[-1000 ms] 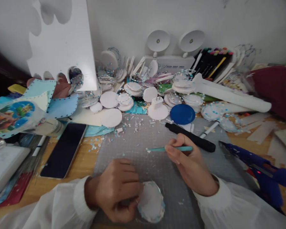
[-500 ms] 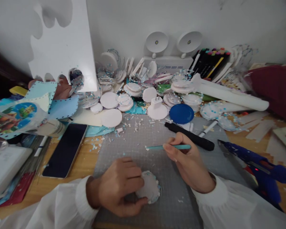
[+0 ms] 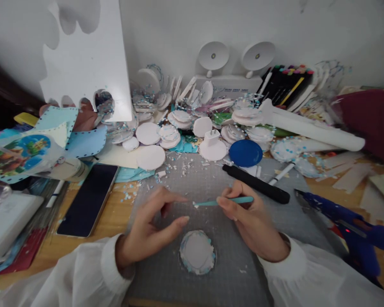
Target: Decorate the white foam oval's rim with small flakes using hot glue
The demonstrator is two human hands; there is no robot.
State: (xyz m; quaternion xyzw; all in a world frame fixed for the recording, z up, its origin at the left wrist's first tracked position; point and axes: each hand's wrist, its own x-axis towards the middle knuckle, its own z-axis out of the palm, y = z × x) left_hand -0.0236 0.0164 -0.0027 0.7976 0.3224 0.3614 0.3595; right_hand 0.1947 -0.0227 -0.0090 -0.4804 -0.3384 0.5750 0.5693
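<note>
A pair of teal tweezers [image 3: 211,202] is pinched in my right hand [image 3: 251,219], its tip pointing left with a small white bit [image 3: 196,205] at the end. My left hand [image 3: 156,226] is open, thumb and forefinger apart, the forefinger stretched out close to the tweezer tip. Below both hands a white disc [image 3: 197,252] lies on the grey cutting mat [image 3: 233,277], its rim edged with small white and pale blue bits. Neither hand touches the disc.
A blue glue gun [image 3: 342,221] with a red light lies at the right, beside a black tool [image 3: 257,184]. At left are a phone [image 3: 88,200] and a lidded cup [image 3: 67,168]. Behind stand several white discs [image 3: 151,157], a blue disc [image 3: 245,153] and a twin-head lamp [image 3: 213,55].
My left hand has let go of the white disc and moved up toward the tweezer tip, opening its fingers. The tweezers have shifted slightly left and down.
</note>
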